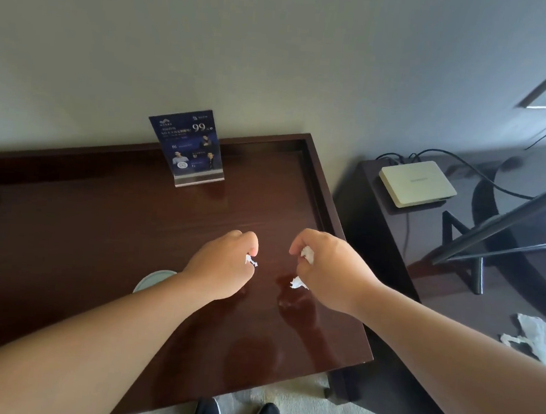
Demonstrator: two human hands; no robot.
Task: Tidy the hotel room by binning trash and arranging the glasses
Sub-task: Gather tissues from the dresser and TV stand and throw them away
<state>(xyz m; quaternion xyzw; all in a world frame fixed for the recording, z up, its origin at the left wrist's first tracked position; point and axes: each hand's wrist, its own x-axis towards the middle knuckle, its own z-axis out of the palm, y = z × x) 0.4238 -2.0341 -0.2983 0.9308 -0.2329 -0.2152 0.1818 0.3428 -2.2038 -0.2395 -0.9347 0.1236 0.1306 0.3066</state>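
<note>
Two hands work over the dark wooden desk (100, 226), near its right end. Left hand (225, 262): fingers curled, pinching a small white paper scrap (251, 261) at the fingertips. Right hand (328, 270): curled round a crumpled white tissue (307, 253); a second white tuft (298, 284) shows below the palm, same piece or not, cannot tell. Pale round disc (153, 280) lies partly under the left forearm. Blue card stand (188, 148) stands upright at the desk's back edge.

Dim, soft daylight; wide-angle edge distortion.
</note>
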